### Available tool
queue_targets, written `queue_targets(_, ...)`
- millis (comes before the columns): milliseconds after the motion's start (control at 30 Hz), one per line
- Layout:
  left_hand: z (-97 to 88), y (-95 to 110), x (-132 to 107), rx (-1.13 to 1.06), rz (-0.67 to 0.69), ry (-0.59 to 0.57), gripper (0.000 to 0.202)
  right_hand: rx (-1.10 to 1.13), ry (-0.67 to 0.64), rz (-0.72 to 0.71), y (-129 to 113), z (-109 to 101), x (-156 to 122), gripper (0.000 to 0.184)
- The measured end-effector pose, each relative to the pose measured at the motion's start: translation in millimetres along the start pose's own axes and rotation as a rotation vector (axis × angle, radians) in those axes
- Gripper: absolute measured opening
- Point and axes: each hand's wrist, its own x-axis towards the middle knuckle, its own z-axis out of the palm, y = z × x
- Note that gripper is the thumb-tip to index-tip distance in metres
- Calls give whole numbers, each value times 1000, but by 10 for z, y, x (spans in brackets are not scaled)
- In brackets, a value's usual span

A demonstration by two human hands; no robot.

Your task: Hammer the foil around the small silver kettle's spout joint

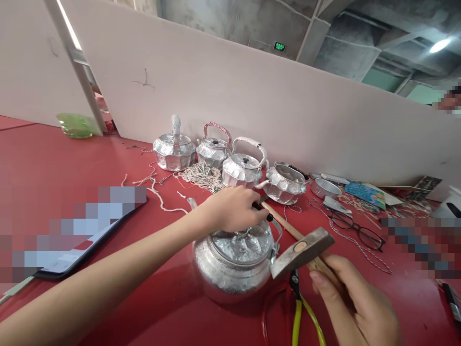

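A silver kettle (234,274) with a hammered surface stands on the red table in front of me. My left hand (239,209) is closed over the top of it, wrapped around its raised handle; part of the handle's dark grip shows beside the fingers. In my right hand (355,298) is a hammer (317,240), held by its wooden shaft close below the head. The hammer's head is beside the kettle's right side, near where the handle joins the body; whether they touch I cannot tell. Pliers (297,317) with yellow grips lie beneath the hammer.
Several silver kettles (175,156) line the back along a white partition (216,86). Tangled cord (201,175) lies before them. A tablet-like screen (90,235) is at left; glasses (356,230), a small perforated cup (326,187) and a blue packet (365,194) are at right.
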Motion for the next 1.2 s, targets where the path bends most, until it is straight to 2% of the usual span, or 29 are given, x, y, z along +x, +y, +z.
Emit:
queue_targets(100,7,-3,4,-31,17,-3,40,49,-62,14,-31,-15,62,12)
queue_targets(233,13,-11,2,-28,38,1,39,20,-48,-22,-34,54,54,16)
queue_targets(400,20,-17,1,-22,36,9,38,-84,182,-65,-29,97,-4,19)
queue_targets(533,18,-21,6,-31,67,-2,38,-14,122,-85,-64,97,10,22)
queue_targets(633,11,-15,6,-32,80,-7,37,-59,202,-82,-94,99,13,18)
queue_targets(733,9,-8,6,-41,88,-13,37,-18,152,-87,-111,110,-9,18)
queue_targets(867,16,-3,11,-42,83,-29,39,-59,222,-39,-130,120,-36,16)
queue_targets(967,18,-1,17,-58,90,-39,39,-41,149,-75,-141,103,-25,15)
queue_targets(1100,15,0,20,-53,103,-41,39,-76,216,-90,-139,64,-6,13)
queue_targets(1200,17,-1,18,-52,119,-37,38,-45,142,-121,-128,64,-18,14)
